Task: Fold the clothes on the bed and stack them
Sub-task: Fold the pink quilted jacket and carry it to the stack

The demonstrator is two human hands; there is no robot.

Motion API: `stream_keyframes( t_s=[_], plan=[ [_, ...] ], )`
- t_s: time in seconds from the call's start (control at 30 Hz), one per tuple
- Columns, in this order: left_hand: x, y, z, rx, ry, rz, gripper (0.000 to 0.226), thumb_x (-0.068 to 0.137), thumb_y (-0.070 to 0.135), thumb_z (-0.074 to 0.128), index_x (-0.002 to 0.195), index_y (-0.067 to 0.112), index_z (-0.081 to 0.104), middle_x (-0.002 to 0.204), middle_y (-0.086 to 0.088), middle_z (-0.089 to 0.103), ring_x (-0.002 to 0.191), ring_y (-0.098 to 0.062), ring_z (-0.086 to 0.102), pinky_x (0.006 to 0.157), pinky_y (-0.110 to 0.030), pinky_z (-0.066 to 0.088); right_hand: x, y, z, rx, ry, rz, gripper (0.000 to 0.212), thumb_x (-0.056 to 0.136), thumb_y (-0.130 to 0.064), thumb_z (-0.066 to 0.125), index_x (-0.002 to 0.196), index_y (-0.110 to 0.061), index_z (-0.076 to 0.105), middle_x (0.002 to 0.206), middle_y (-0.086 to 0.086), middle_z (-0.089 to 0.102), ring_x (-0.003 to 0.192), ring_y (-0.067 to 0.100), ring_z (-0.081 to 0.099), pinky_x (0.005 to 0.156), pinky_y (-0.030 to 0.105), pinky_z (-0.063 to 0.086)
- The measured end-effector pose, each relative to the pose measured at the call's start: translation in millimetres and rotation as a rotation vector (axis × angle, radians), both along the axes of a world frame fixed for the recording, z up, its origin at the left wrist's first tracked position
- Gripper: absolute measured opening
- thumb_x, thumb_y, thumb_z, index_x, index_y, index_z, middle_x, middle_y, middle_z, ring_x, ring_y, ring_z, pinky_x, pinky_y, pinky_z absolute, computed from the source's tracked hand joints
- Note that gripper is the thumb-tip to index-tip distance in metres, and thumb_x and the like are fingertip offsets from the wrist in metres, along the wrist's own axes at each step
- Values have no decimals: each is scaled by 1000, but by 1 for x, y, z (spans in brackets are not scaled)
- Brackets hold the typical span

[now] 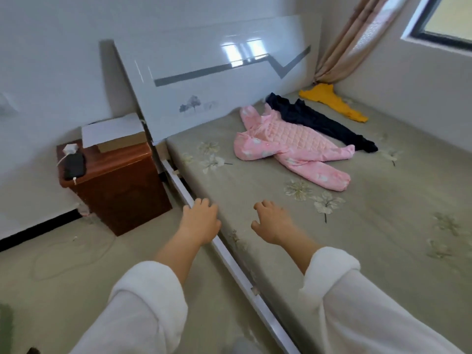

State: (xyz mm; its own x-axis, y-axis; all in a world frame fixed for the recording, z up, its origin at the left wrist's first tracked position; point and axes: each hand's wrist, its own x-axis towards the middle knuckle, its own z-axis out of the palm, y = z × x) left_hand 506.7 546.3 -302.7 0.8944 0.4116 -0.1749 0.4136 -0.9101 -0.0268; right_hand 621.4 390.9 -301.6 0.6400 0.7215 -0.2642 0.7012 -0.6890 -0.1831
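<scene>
A: Both hands are out in front, white fleecy sleeves pushed up the forearms. The left hand (201, 221) hovers over the white side rail of the bed (229, 261), the right hand (270, 223) over the grey-green flowered mattress (370, 226).

B: Holding anything?

A: Nothing. Both are released, fingers loosely bent, palms down. Whether the left one touches the rail, I can't tell.

B: And the clothes?

A: All three lie up near the glossy white headboard with the grey zigzag stripe (204, 80), well apart from the hands. Nearest is the pink quilted baby romper (293, 146), spread flat with arms and legs splayed. Just behind it, touching its far edge, is a dark navy garment (321, 121), stretched out long. Beyond that, in the corner by the wall, lies a mustard-yellow garment (332, 100), unfolded like the others.

B: What's beside the bed?

A: A reddish-brown wooden nightstand (120, 185) on the floor at the head end. On top sit a black device with a white cable (74, 166) and a flat box under a white sheet (112, 130). A beige curtain (352, 39) hangs in the far corner next to a dark-framed window (447, 21).
</scene>
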Motion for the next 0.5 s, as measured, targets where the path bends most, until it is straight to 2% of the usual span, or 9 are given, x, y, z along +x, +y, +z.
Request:
stream_keyframes(
  t_s=[0.27, 0.5],
  plan=[
    [176, 69, -44, -135, 64, -199, 35, 94, 29, 40, 126, 17, 47, 130, -5, 48, 119, -24, 43, 94, -38, 36, 156, 29, -37, -43, 92, -336, 46, 94, -33, 45, 135, -11, 42, 139, 11, 44, 128, 29, 40, 101, 42, 38],
    [306, 126, -68, -306, 97, -199, 41, 97, 29, 40, 136, 18, 42, 139, -3, 43, 127, -21, 39, 102, -36, 35, 272, 69, -65, -80, 189, -495, 46, 94, -33, 46, 134, -10, 41, 138, 10, 45, 126, 28, 43, 101, 41, 40]
  ],
)
